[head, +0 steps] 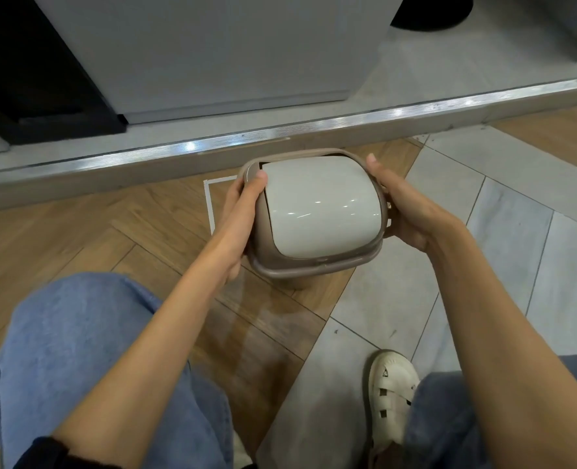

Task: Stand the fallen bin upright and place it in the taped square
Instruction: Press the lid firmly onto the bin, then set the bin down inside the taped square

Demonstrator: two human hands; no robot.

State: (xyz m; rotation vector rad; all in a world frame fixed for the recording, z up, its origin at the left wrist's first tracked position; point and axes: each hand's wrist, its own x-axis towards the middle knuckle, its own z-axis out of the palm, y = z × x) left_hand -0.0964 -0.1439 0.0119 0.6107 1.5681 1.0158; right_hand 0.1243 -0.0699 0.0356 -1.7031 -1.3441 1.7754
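A small bin (317, 214) with a taupe rim and a glossy white swing lid stands upright, seen from above. My left hand (238, 221) grips its left side, thumb on the rim. Against its right side my right hand (405, 211) holds on, fingers wrapped round the rim. White tape (209, 204) marks a square on the wooden floor; only its far left corner and left edge show, the bin covers the rest. Whether the bin's base touches the floor is hidden.
A raised grey step with a metal edge strip (280, 133) runs across just behind the bin. A grey cabinet (212, 45) stands on it. My knees in blue jeans (77, 350) and a white sandal (392, 390) are in the foreground. Grey tiles (500, 231) lie to the right.
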